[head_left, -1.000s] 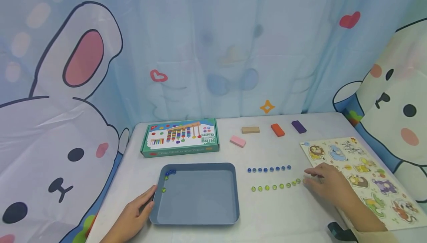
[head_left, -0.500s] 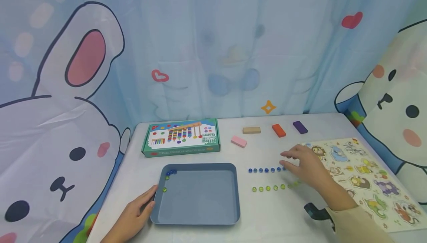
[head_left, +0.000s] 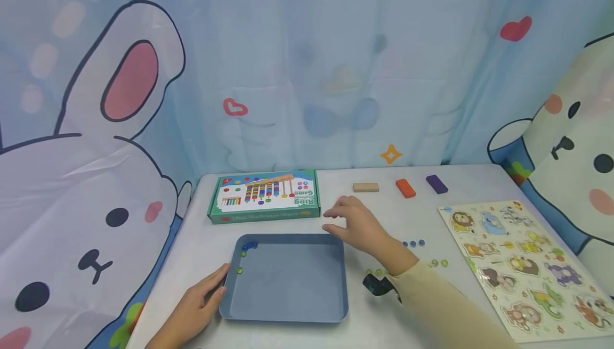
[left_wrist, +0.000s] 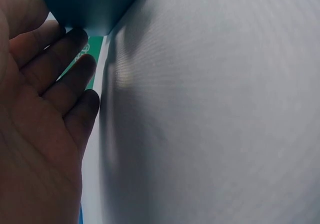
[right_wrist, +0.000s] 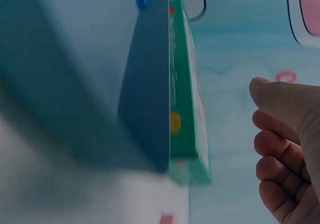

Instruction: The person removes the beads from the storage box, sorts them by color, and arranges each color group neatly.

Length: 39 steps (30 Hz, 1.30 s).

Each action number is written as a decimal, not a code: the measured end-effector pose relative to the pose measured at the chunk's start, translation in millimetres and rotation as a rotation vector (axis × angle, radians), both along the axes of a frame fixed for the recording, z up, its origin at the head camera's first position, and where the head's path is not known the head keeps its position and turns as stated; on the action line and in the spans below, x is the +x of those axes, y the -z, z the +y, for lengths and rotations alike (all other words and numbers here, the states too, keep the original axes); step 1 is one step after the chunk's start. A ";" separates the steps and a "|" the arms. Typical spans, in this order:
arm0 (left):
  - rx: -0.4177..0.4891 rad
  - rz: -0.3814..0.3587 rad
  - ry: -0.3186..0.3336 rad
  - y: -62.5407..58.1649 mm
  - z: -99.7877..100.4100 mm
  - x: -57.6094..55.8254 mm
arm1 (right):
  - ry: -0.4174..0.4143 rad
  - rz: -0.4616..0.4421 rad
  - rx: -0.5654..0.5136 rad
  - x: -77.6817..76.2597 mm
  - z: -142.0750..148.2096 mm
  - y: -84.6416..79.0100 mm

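Observation:
My left hand (head_left: 194,303) rests against the left wall of a blue-grey tray (head_left: 288,315), fingers fairly straight and touching its side; the left wrist view shows the fingertips by the tray (left_wrist: 95,8). Inside the tray's far left corner lie a few blue marbles (head_left: 249,245) and two green marbles (head_left: 240,270). My right hand (head_left: 357,224) hovers just past the tray's far right corner, thumb and forefinger apart, with nothing seen between them. Under the right forearm, a row of blue marbles (head_left: 413,243) and a row of green marbles (head_left: 435,263) are partly hidden.
A green-edged game box (head_left: 264,197) stands behind the tray. Tan (head_left: 366,187), orange (head_left: 405,188) and purple blocks (head_left: 437,184) lie at the back. An animal puzzle board (head_left: 527,274) is on the right. A printed curtain (head_left: 408,72) hangs behind the table.
My right hand has swept left from beside the puzzle board, over the marble rows, to the tray's far right corner. It now covers the pink block. The left hand stays at the tray.

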<state>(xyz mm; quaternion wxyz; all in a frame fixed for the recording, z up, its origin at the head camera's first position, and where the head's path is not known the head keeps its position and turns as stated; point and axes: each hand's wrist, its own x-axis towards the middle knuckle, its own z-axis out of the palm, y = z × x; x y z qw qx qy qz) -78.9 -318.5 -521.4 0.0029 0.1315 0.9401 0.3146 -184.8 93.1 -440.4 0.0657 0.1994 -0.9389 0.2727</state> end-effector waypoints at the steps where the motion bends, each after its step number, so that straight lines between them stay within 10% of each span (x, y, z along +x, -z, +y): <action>1: 0.001 0.002 0.001 0.4 -0.2 -0.2 | -0.027 0.002 -0.002 -1.4 -10.4 -0.9; 17: 0.001 0.006 0.007 2.2 -3.0 -0.6 | -0.331 0.035 0.070 -4.0 -128.6 20.5; 39: 0.062 -0.019 0.036 0.3 -2.7 -1.1 | -0.434 0.050 0.257 9.7 -196.2 59.3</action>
